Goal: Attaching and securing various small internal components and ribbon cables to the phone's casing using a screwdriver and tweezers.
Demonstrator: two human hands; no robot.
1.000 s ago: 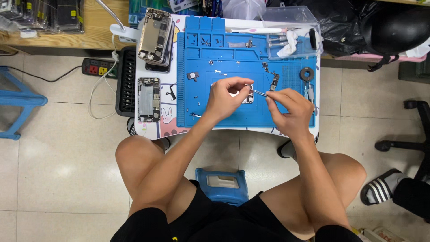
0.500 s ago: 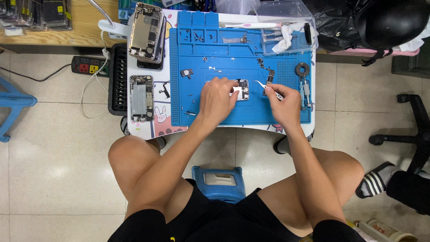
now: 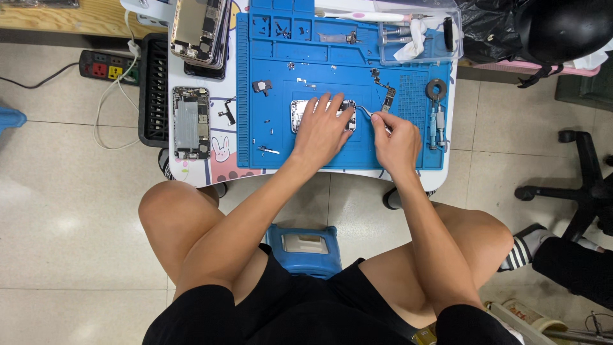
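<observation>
The left hand (image 3: 324, 128) lies flat with fingers spread over a small opened phone (image 3: 300, 115) in the middle of the blue mat (image 3: 268, 83), pressing it down so it stays put while the other hand works on it; only the phone's left edge and a sliver by the fingertips show. The right hand (image 3: 397, 137) is curled into a pinch around thin tweezers (image 3: 367, 112), whose tips point left toward the phone's right edge, just beside the left fingertips, so the fine end sits where the holding hand steadies the piece. The mat covers most of a small white table (image 3: 220, 167) set between the person's knees, which keeps the work close under the eyes. Tiny screws and loose parts are scattered on the mat, apart from one another, and its top row of compartments holds more bits. A small flex part (image 3: 387, 99) lies just above the right hand, and a screwdriver (image 3: 436, 121) rests at the mat's right side, within reach. Left of the mat, a second opened phone (image 3: 191, 121) lies on the white edge, with more phones stacked (image 3: 198, 29) above it, out of the way. A clear tray (image 3: 418, 32) sits at the upper right.
</observation>
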